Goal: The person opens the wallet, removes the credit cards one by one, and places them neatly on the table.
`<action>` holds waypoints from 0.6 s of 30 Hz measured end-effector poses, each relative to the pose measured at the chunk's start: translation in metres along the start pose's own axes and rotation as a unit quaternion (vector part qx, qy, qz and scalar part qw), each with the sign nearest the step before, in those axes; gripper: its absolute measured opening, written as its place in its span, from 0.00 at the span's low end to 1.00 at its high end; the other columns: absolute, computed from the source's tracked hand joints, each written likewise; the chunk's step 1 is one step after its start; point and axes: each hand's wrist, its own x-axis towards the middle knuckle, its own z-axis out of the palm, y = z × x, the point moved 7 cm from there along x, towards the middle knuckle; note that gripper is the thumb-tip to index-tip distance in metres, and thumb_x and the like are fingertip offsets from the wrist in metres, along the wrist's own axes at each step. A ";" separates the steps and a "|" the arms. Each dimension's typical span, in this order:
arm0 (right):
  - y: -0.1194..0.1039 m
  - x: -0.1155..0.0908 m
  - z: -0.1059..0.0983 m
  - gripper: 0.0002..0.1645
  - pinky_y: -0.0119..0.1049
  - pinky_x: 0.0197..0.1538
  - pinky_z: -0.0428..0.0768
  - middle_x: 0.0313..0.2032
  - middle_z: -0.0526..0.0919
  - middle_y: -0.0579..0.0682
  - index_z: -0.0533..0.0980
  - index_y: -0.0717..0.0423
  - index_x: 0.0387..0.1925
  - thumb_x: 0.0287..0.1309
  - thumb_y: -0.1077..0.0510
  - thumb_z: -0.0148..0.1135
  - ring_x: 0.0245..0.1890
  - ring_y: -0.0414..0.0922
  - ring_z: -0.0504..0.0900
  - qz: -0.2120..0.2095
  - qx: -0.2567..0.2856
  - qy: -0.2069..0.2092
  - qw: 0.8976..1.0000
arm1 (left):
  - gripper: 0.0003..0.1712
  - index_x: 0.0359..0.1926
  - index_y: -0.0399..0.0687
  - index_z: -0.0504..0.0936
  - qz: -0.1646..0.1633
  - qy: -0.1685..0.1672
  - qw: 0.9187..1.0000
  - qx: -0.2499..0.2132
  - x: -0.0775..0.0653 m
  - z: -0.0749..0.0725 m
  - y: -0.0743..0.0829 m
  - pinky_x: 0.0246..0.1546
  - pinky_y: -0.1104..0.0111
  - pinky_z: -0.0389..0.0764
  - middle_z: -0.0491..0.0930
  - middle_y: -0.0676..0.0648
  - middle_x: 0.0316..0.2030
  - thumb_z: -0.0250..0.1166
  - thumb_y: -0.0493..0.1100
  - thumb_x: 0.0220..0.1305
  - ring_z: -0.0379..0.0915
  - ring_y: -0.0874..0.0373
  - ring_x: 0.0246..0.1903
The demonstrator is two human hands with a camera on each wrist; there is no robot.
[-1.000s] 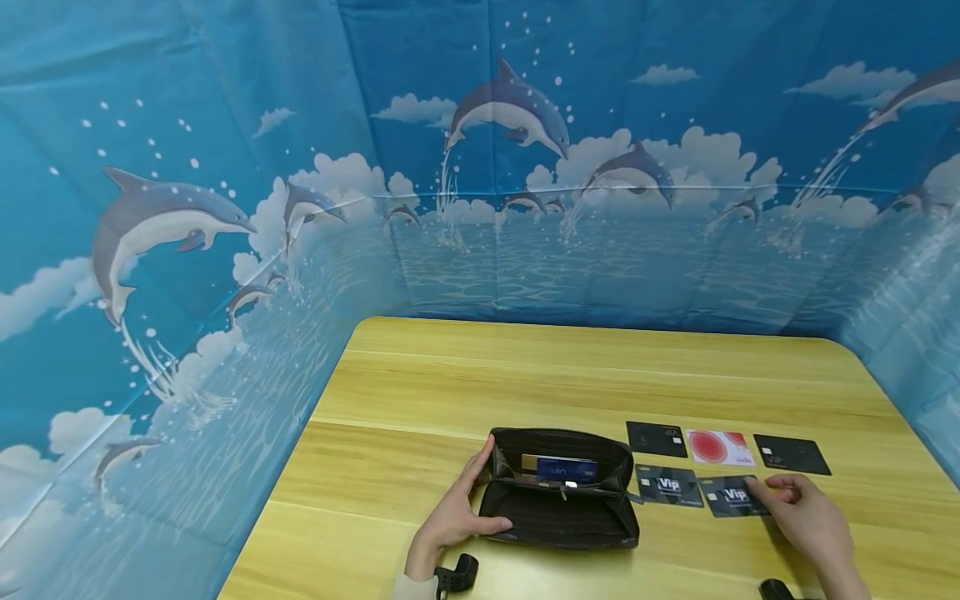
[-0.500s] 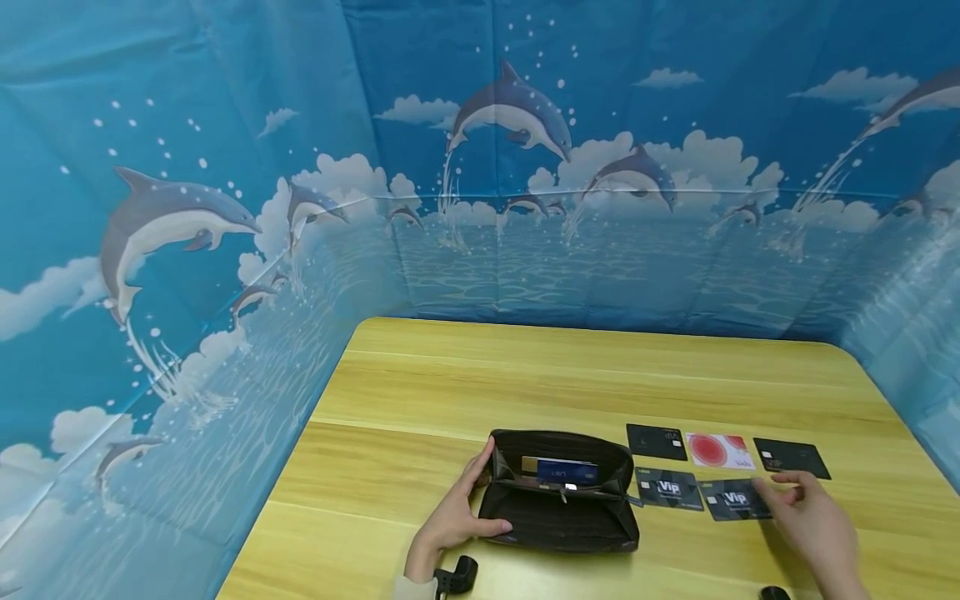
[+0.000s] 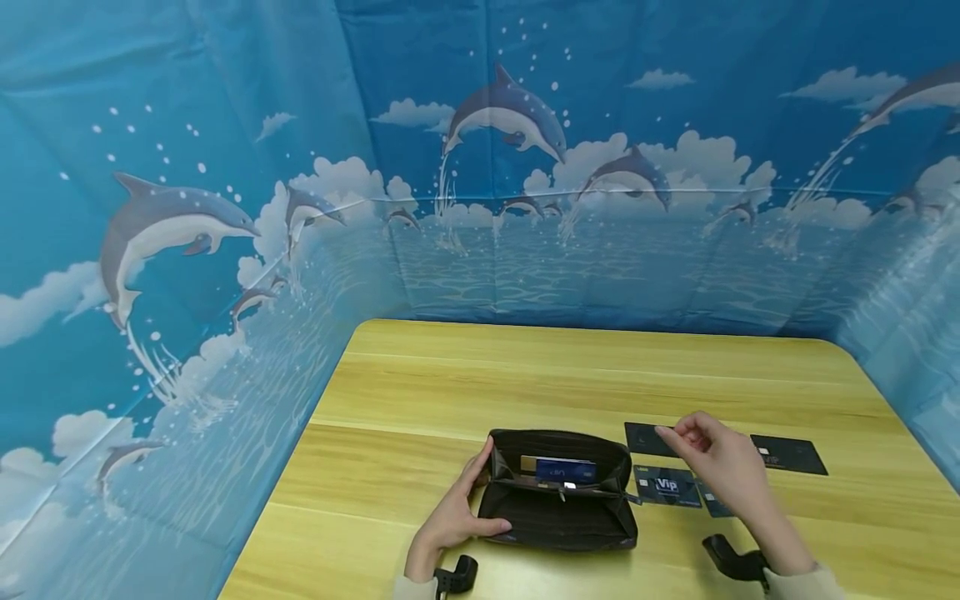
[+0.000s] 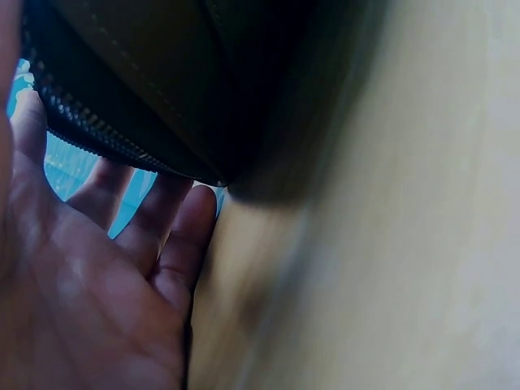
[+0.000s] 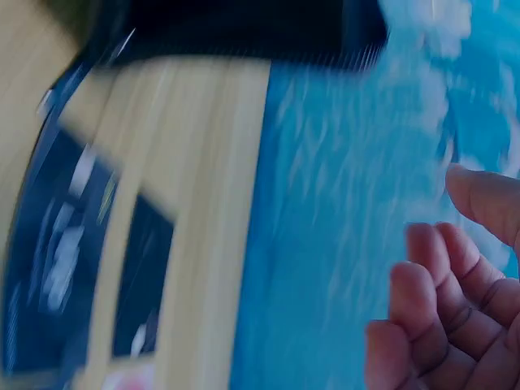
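A black zip wallet point(image 3: 558, 527) stands open on the table, with a blue card point(image 3: 566, 472) showing in its inner pocket. My left hand point(image 3: 459, 507) grips its left end, thumb in front and fingers behind. In the left wrist view the zip edge of the wallet point(image 4: 122, 138) touches those fingers. Over the loose cards hovers my right hand point(image 3: 720, 462), fingers loosely curled with nothing visible between them. It covers the red-and-white card in the head view and part of one dark Vip card point(image 3: 712, 502). Another Vip card point(image 3: 667, 487) lies left of that one.
Behind the Vip cards lie a black card point(image 3: 645, 439) and, farther right, another black card point(image 3: 791, 455). Each wrist wears a black device, one on the left point(image 3: 457, 575) and one on the right point(image 3: 735, 560). A dolphin-print curtain point(image 3: 525, 250) borders the table.
My right hand has left the right-hand Vip card and moved left and farther back, over the red-and-white card. The left hand and the wallet stay in place.
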 end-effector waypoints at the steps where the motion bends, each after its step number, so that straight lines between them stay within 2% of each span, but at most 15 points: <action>1: -0.009 0.002 0.004 0.13 0.32 0.19 0.66 0.17 0.73 0.39 0.76 0.51 0.27 0.56 0.48 0.67 0.16 0.35 0.69 -0.014 0.009 -0.003 1.000 | 0.62 0.75 0.63 0.40 0.001 0.000 1.000 -0.001 0.000 0.000 0.000 0.63 0.61 0.58 0.40 0.53 0.73 0.75 0.45 0.52 0.44 0.50 0.69; 4: -0.033 0.005 0.016 0.11 0.31 0.18 0.65 0.16 0.71 0.36 0.75 0.47 0.26 0.55 0.49 0.68 0.15 0.33 0.68 -0.050 0.026 -0.021 0.998 | 0.62 0.75 0.63 0.39 0.001 -0.001 1.000 -0.002 0.000 0.000 0.000 0.63 0.60 0.58 0.40 0.53 0.73 0.74 0.45 0.52 0.43 0.49 0.69; 8: -0.056 0.007 0.036 0.11 0.31 0.19 0.66 0.16 0.71 0.34 0.75 0.45 0.25 0.56 0.48 0.68 0.15 0.33 0.68 -0.071 0.050 -0.065 0.994 | 0.62 0.75 0.64 0.39 -0.008 0.000 1.000 0.002 0.001 -0.001 -0.001 0.63 0.54 0.57 0.39 0.52 0.73 0.75 0.46 0.51 0.43 0.48 0.69; 14: -0.070 0.006 0.067 0.10 0.31 0.23 0.70 0.20 0.74 0.33 0.79 0.44 0.28 0.57 0.45 0.65 0.18 0.33 0.69 -0.066 0.069 -0.148 0.984 | 0.63 0.75 0.65 0.39 -0.012 0.001 1.000 0.007 0.001 0.000 -0.003 0.62 0.47 0.54 0.39 0.51 0.73 0.75 0.46 0.51 0.41 0.46 0.69; 18: -0.079 0.003 0.080 0.08 0.30 0.23 0.70 0.22 0.76 0.31 0.82 0.45 0.31 0.58 0.47 0.64 0.17 0.30 0.69 -0.097 0.054 -0.177 0.978 | 0.63 0.75 0.65 0.40 -0.013 0.002 1.000 0.011 0.001 0.000 -0.003 0.62 0.45 0.54 0.39 0.53 0.73 0.75 0.45 0.50 0.40 0.46 0.69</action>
